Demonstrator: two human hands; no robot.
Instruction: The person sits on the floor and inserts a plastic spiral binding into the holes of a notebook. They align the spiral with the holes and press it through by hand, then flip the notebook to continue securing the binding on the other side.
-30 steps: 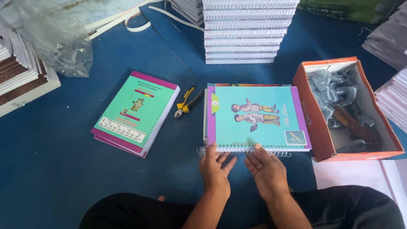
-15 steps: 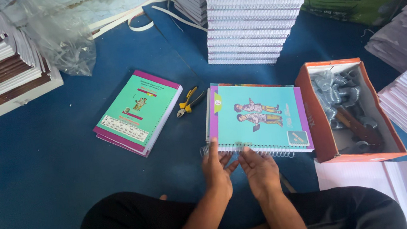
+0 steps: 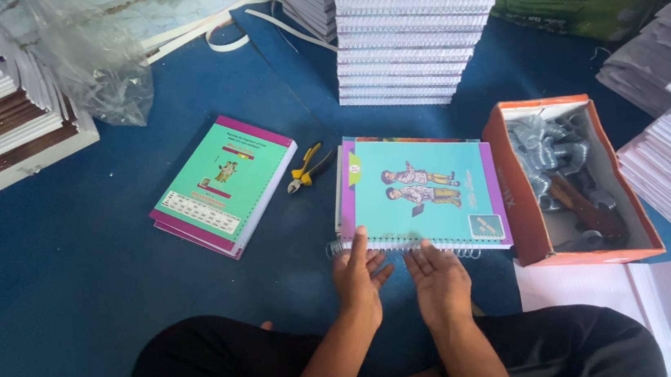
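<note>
On the blue floor mat [image 3: 53,322], a tall stack of bound notebooks [image 3: 411,34] stood at the far edge, with an orange box of wire coils [image 3: 573,182] toward the right edge. Between them and the seated person lay the teal-covered notebook [image 3: 422,192], its spiral wire [image 3: 402,243] along the near edge, sticking out at the left corner. A second green notebook [image 3: 225,187] and yellow-handled pliers [image 3: 306,167] lay left of it. The left hand [image 3: 357,272] and right hand [image 3: 438,273], both open and gripping nothing, rested fingertips at the spiral. Rolling the coil evenly with flat fingers would likely seat it cleanly. Half a second earlier, both hands sat closer together.
</note>
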